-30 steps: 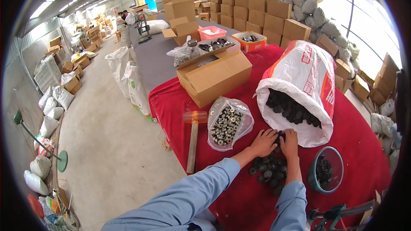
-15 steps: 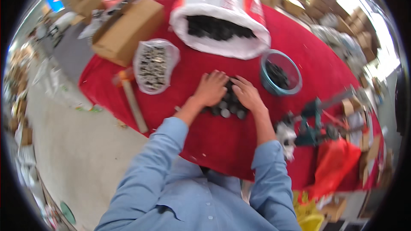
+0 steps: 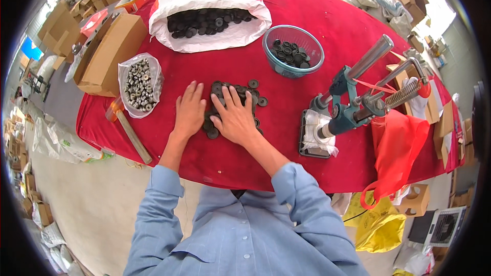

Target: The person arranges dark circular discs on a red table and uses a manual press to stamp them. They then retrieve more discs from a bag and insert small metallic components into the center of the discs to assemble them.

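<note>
Several round black plastic caps (image 3: 253,84) lie in a low heap on the red tablecloth in front of me. My right hand (image 3: 236,117) rests flat on top of them, its fingers spread and covering part of the heap. Along the heap's left edge lies my left hand (image 3: 191,112), palm down with fingers stretched out. Neither hand grips anything. More caps fill the mouth of a big white woven sack (image 3: 220,41) beyond the hands. A clear bluish bowl (image 3: 293,73) to the right of the sack's mouth holds some too.
On the left are a clear bag of small metal parts (image 3: 138,84), a hammer (image 3: 132,135) and a long cardboard box (image 3: 115,56). A green hand press (image 3: 348,99) stands at right, near a red bag (image 3: 399,148). A yellow bag (image 3: 379,227) sits below the table edge.
The whole view has shifted, so the table things sit further left. My hands have moved from around the heap's far side; the right now lies over it, and the caps look more spread out.
</note>
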{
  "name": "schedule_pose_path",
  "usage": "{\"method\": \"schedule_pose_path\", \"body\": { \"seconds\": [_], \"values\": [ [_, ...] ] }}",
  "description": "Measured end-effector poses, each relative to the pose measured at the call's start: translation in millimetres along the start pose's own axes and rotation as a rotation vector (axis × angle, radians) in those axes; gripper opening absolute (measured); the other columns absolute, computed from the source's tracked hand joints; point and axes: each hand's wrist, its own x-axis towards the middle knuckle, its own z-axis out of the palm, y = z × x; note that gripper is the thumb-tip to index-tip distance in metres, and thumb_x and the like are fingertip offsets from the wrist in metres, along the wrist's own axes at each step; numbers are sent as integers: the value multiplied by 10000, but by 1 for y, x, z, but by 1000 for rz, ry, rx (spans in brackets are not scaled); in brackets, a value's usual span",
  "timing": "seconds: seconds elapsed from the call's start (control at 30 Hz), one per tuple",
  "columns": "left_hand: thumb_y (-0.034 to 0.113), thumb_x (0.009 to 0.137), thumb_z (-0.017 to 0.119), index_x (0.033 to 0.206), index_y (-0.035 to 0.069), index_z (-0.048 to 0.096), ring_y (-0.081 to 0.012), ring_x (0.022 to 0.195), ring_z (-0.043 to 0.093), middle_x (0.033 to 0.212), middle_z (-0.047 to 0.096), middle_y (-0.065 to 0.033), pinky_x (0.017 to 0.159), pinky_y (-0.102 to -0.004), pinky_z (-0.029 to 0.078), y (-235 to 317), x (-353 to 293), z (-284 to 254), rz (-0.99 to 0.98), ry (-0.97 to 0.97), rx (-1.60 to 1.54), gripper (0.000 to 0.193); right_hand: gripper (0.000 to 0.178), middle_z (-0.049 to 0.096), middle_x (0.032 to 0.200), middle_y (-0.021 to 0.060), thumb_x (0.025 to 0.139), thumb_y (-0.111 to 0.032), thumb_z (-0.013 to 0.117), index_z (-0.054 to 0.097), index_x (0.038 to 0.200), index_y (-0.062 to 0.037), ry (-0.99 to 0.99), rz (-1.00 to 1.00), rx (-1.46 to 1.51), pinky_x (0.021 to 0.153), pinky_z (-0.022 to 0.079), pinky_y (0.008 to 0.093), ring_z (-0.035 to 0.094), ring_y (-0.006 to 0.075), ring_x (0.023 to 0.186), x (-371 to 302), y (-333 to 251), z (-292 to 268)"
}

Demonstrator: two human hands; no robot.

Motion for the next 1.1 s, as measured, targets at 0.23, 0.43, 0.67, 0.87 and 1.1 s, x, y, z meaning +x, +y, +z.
{"method": "schedule_pose_path", "body": {
  "seconds": [0.23, 0.43, 0.67, 0.87, 1.1],
  "values": [
    [391, 1083, 518, 1655, 60, 328, -381, 1616, 215, 1743, 228, -211, 1263, -642, 173, 14, -23, 7, -78, -46, 105, 688, 773, 385, 1660, 242, 964, -662, 564, 527, 1566, -180, -86, 101, -71, 1202, 203, 736, 295, 447, 1555, 53, 42, 9],
    [517, 1063, 519, 1685, 49, 240, -348, 1641, 149, 1771, 171, -174, 1270, -671, 115, 37, -24, 15, 25, -181, 157, 827, 873, 250, 1714, 273, 998, -743, 443, 398, 1649, -162, -264, 229, -64, 1144, 207, 817, 213, 528, 1569, -4, 59, -22],
    [451, 1043, 583, 1629, 26, 358, -348, 1610, 235, 1721, 292, -177, 1259, -663, 158, 46, -36, 14, 71, -108, 122, 759, 773, 285, 1676, 312, 1026, -614, 538, 420, 1625, -141, -270, 225, -56, 1114, 251, 829, 237, 541, 1553, -55, 38, -50],
    [233, 914, 773, 1412, 71, 635, -316, 1397, 487, 1464, 570, -123, 1146, -553, 345, 39, -39, 14, 227, 158, 31, 542, 481, 614, 1390, 194, 926, -289, 751, 647, 1362, -113, -37, 162, 29, 1055, 426, 673, 534, 418, 1372, -36, 42, -55],
    [129, 825, 833, 1317, 72, 705, -289, 1183, 576, 1271, 636, -77, 1011, -463, 429, 55, -30, 1, 263, 149, -70, 511, 330, 700, 1091, 118, 886, -186, 770, 729, 1201, -95, 10, 278, 203, 881, 539, 509, 698, 343, 1034, 44, 63, -29]
  ]
}}
